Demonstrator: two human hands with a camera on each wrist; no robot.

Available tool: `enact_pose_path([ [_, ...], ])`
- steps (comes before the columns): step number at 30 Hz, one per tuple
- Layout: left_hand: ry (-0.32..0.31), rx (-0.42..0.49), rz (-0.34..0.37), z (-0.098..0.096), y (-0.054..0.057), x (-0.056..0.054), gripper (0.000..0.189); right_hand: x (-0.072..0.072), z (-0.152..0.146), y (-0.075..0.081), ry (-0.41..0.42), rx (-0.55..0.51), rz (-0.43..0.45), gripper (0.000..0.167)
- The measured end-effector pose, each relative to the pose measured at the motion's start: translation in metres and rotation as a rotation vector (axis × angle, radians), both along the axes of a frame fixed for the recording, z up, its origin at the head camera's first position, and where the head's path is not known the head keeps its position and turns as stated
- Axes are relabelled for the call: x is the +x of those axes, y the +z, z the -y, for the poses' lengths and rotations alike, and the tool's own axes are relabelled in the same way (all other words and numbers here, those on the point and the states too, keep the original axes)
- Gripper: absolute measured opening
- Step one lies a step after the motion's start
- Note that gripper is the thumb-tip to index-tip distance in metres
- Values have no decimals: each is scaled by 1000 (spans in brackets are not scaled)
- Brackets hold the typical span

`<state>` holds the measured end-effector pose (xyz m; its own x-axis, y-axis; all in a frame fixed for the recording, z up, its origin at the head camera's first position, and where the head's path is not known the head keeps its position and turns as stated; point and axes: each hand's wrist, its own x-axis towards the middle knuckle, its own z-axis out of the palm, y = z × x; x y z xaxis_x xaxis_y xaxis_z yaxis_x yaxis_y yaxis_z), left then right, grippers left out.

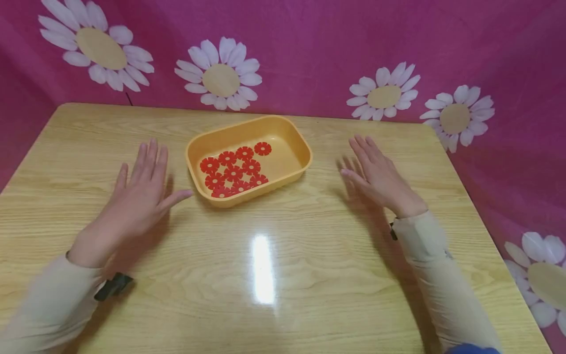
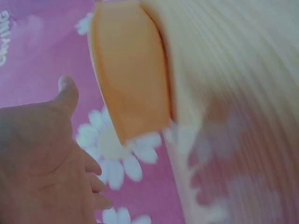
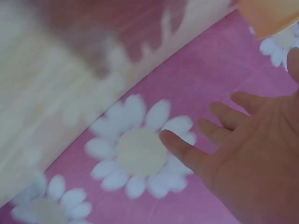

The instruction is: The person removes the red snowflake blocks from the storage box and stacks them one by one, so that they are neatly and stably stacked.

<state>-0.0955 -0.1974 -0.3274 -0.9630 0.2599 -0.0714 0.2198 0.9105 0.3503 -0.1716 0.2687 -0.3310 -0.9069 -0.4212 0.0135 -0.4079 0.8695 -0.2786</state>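
A yellow-orange plastic tub (image 1: 283, 173) stands on the table with several red flower-shaped discs (image 1: 233, 173) on its floor, mostly toward the left and near side. To the left of the tub, my left hand (image 1: 139, 201) hovers with fingers straight and thumb spread toward the tub's wall; it holds nothing. My right hand (image 1: 382, 182) is raised over the table to the right of the tub, fingers extended, also holding nothing. The left wrist view has the tub's side (image 2: 131, 70) beyond the left palm (image 2: 42, 163). In the right wrist view, the right palm (image 3: 257, 158) faces the camera.
The wood-grain table (image 1: 327, 275) carries a bright light reflection near its middle. Behind and to the right hangs a magenta cloth (image 1: 305, 59) printed with white daisies. Dark bands (image 1: 114, 286) show at the wrists, and something blue (image 1: 472, 349) appears at the bottom right edge.
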Motion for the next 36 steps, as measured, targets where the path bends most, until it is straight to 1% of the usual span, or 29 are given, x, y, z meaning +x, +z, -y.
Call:
enact_pose_path([
  [3,-17,20,7,-22,3,-5,100,-18,27,3,48,-10,22,77],
  [5,-15,35,14,-37,3,-11,102,-30,46,3,84,-22,46,77],
  [9,32,68,34,-61,-1,-25,105,-55,79,-1,154,-59,82,77],
  [13,78,81,64,-72,-6,-35,106,-73,98,-8,190,-95,112,75],
  [17,89,83,84,-73,-11,-38,104,-81,104,-15,208,-114,151,73],
  [20,84,93,78,-72,-14,-40,103,-79,105,-17,199,-116,160,71],
  [22,75,97,57,-72,-16,-42,102,-76,104,-18,180,-115,148,70],
  [25,45,85,20,-70,-17,-44,101,-66,103,-18,145,-109,120,70],
  [28,1,60,-8,-66,-19,-44,98,-52,103,-19,106,-121,105,70],
  [32,-52,42,-22,-61,-20,-39,95,-30,102,-21,74,-147,107,70],
  [36,-86,37,-44,-60,-20,-30,93,-12,98,-21,88,-150,85,69],
])
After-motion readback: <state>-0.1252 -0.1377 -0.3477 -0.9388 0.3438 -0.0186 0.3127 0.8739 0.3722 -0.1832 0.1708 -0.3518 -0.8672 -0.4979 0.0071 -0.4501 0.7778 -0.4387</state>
